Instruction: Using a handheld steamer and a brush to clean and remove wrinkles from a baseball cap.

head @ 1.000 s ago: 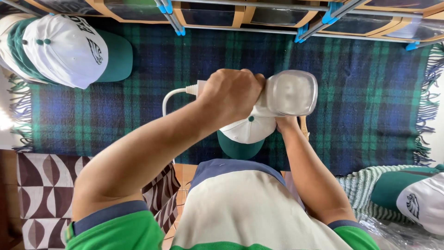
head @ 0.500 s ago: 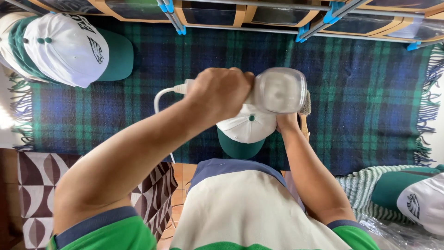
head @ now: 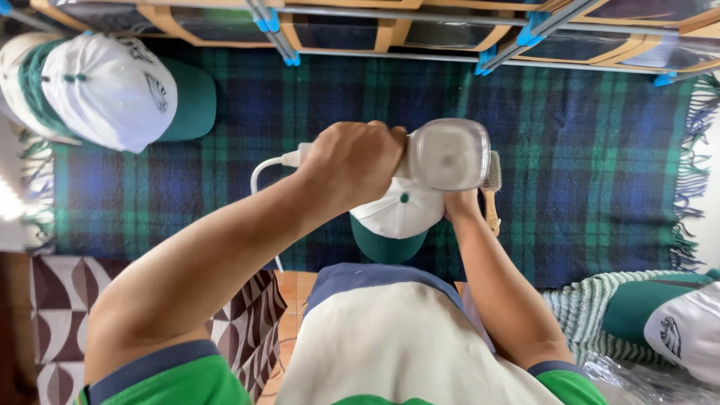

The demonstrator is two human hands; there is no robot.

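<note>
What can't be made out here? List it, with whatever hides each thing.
Head view only:
- Right hand: mostly hidden behind the handheld steamer; its grip on the white and green cap cannot be seen.
- Steamer's nozzle: faces away from the camera.
- Cap's front: covered by the steamer and the left hand.
- Brush: only a strip shows past the steamer.
- Cap at lower right: cut off by the edge.
</note>
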